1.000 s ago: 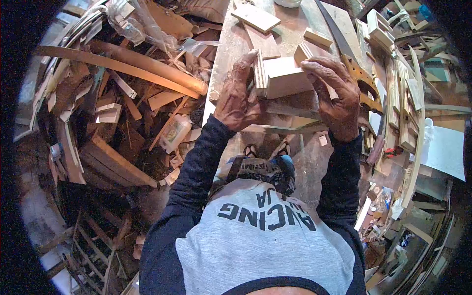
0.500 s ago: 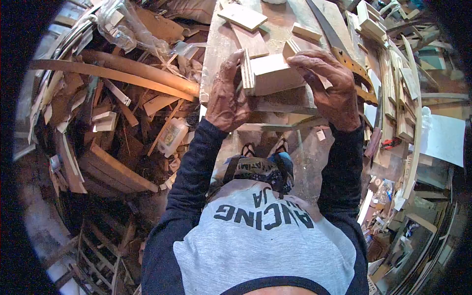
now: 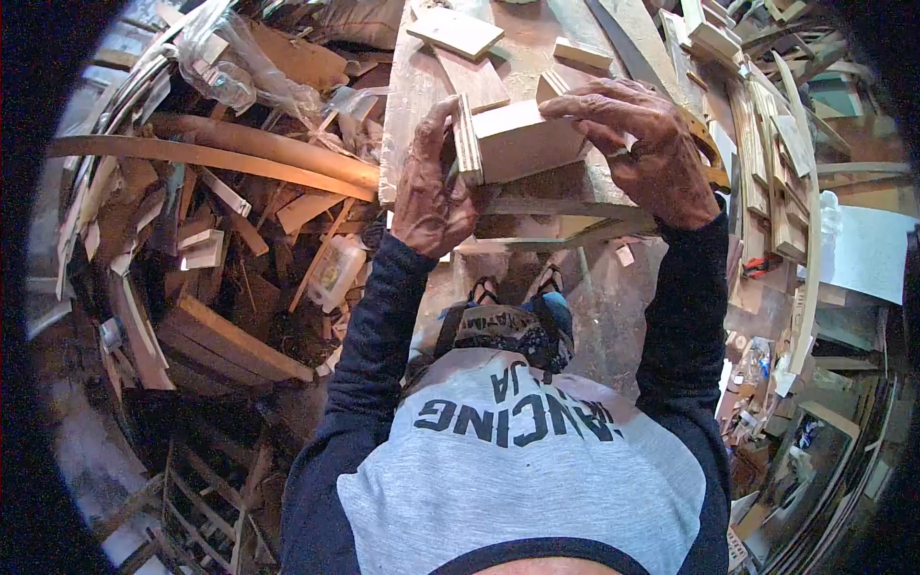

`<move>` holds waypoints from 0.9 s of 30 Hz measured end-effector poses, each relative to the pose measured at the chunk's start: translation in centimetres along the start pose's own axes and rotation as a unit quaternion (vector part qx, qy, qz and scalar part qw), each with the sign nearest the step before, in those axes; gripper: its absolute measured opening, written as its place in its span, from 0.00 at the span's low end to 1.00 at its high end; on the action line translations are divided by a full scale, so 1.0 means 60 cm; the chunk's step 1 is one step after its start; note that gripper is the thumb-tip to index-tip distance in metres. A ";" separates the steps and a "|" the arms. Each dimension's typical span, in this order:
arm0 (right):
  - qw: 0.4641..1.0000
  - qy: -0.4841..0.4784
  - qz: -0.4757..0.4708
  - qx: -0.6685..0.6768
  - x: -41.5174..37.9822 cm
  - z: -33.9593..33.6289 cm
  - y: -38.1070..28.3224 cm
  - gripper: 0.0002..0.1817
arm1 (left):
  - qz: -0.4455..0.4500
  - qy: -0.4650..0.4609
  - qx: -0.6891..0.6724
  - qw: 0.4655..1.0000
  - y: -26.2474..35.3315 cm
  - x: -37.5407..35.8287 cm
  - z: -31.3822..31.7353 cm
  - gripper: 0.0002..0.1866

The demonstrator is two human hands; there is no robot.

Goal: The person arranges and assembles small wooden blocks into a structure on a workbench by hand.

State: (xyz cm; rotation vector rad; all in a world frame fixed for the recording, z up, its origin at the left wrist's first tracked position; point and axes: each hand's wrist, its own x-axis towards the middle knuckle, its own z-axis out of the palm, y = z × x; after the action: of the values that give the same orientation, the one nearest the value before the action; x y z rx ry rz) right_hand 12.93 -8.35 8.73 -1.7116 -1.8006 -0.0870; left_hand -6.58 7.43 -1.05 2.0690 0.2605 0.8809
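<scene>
Over the near end of the workbench [image 3: 407,125], my two hands hold a small assembly of wooden boards [image 3: 532,153]. A plywood end piece [image 3: 468,144] stands upright at its left side, with a pale board running from it to the right. My left hand [image 3: 433,192] is closed around the plywood end. My right hand [image 3: 642,144] grips the right end from above, its fingers bent over a second upright piece [image 3: 551,84]. The palm and fingers partly hide that end.
Loose boards [image 3: 455,34] and a small wood block [image 3: 583,53] lie farther back on the bench. A dark saw blade [image 3: 628,43] rests at the right. Scrap wood [image 3: 230,345] is heaped on the left, and long strips [image 3: 810,220] stand on the right.
The right wrist has shifted outward to the right, and the right fingers now stretch more across the top of the assembly. The left hand keeps its hold. The view has shifted slightly.
</scene>
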 end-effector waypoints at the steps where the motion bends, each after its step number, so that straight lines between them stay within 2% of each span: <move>1: 1.000 0.011 -0.006 -0.017 -0.002 0.004 0.002 0.12 | -0.012 -0.004 -0.009 1.000 -0.003 -0.002 0.001 0.41; 3: 1.000 0.007 -0.002 -0.004 -0.001 0.002 0.000 0.13 | -0.023 -0.008 -0.008 1.000 -0.014 -0.004 0.002 0.43; 7: 1.000 0.015 -0.007 0.008 -0.002 0.002 -0.001 0.13 | -0.051 -0.011 -0.116 0.992 0.003 -0.002 0.009 0.45; 10: 1.000 0.009 0.001 0.003 -0.004 0.003 0.004 0.13 | -0.019 -0.018 -0.037 0.999 -0.001 -0.001 0.005 0.47; 13: 1.000 0.022 -0.005 0.022 -0.005 0.007 0.006 0.14 | -0.023 -0.021 -0.077 0.997 -0.012 -0.003 0.010 0.47; 16: 1.000 0.027 -0.001 0.015 -0.007 0.008 0.002 0.14 | -0.013 -0.028 -0.029 0.999 -0.002 0.001 0.004 0.48; 19: 1.000 0.015 0.000 0.022 -0.010 0.006 0.005 0.15 | -0.018 -0.029 -0.068 0.997 0.011 0.002 0.006 0.49; 22: 0.998 0.011 0.014 0.059 -0.008 0.003 -0.004 0.17 | -0.026 -0.044 -0.059 0.997 0.015 0.001 0.005 0.49; 27: 0.999 0.021 0.008 0.043 -0.012 0.007 0.002 0.21 | -0.030 -0.039 -0.051 0.998 0.007 0.000 0.007 0.50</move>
State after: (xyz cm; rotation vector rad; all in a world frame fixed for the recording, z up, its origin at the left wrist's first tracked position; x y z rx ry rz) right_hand 12.83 -8.73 7.99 -1.6519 -1.7355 -0.0385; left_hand -6.33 6.90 -0.91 1.9865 0.2295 0.7609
